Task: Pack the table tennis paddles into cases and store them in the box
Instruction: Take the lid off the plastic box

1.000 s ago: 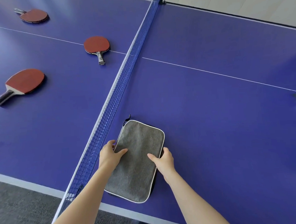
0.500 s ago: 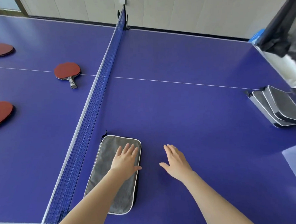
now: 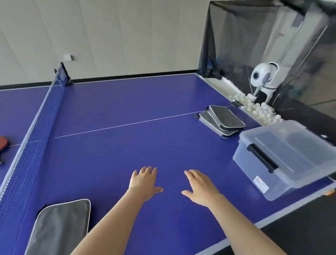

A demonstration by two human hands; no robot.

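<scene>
Case [image 3: 58, 232] lies beside the net [image 3: 30, 136]; left hand [image 3: 144, 183] and right hand [image 3: 200, 187] reach over the tabletop [image 3: 126, 148], fingers [image 3: 147, 171] spread, holding nothing.

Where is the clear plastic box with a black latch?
In the head view, the clear plastic box sits on the blue table at its near right corner, beside two stacked grey cases.

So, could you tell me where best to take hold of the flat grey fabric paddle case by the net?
I'd take the grey fabric paddle case by its white-piped right long edge, coming from the right, thumb on top. It lies flat, and the blue net stands close on its left.
</scene>
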